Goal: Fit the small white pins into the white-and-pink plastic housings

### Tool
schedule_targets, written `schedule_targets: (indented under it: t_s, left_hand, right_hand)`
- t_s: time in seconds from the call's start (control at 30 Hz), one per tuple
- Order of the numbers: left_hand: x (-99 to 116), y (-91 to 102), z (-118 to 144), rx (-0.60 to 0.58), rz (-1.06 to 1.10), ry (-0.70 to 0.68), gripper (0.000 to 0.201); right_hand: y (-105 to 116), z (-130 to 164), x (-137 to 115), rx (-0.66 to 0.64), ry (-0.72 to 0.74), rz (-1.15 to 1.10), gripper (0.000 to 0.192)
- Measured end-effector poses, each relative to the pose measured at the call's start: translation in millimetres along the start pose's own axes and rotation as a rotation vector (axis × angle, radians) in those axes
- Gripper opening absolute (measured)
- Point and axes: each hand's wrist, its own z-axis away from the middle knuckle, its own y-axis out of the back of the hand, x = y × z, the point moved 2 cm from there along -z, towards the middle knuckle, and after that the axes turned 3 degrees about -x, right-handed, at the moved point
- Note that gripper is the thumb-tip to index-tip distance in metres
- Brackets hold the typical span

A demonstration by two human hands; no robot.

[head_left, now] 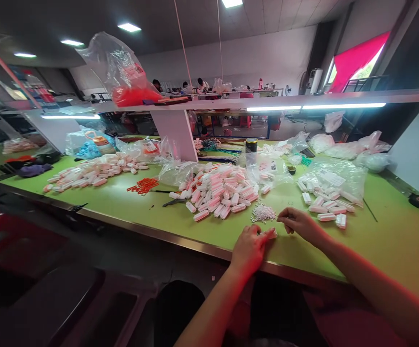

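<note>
While pinched: roll [272,234] inside left grip [250,248].

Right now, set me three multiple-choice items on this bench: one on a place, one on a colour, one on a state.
1. Where is the small heap of white beads?
A. just beyond the hands
B. on the shelf
C. on the floor

2. What colour is the table top?
A. blue
B. light green
C. grey

3. How is the left hand?
A. raised in the air
B. flat and open
C. curled on a small white piece

Answers: 1 A, the heap lies on the table ahead of both hands. 2 B, the bare surface is light green. 3 C, its fingers close on the piece near the right hand.
</note>
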Motion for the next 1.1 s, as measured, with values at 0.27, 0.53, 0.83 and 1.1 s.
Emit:
schedule_targets:
  t_s: [0.27, 0.53, 0.83, 1.1]
  left_hand:
    - [1.6, 0.6, -0.5, 0.011, -0.007, 0.010, 0.034]
    - [-10.6, -6.7, -1.2, 0.068, 0.084, 0.050, 0.042]
    - [-8.6, -5.5, 0.2, 0.083, 0.092, 0.055, 0.015]
    - [-8.2, -5.5, -0.8, 0.078, 0.081, 0.056, 0.014]
  right_hand:
    - [-4.7, 11.3, -21.4, 0.024, 0.016, -0.113, 0.041]
    - [-24.6, 23.5, -18.1, 0.043, 0.210, 0.197, 0.025]
    - [-34.9, 32.9, -21.3, 0.035, 0.409, 0.517, 0.014]
    - [-40.5, 37.0, -21.3, 0.027, 0.448, 0.818, 0.017]
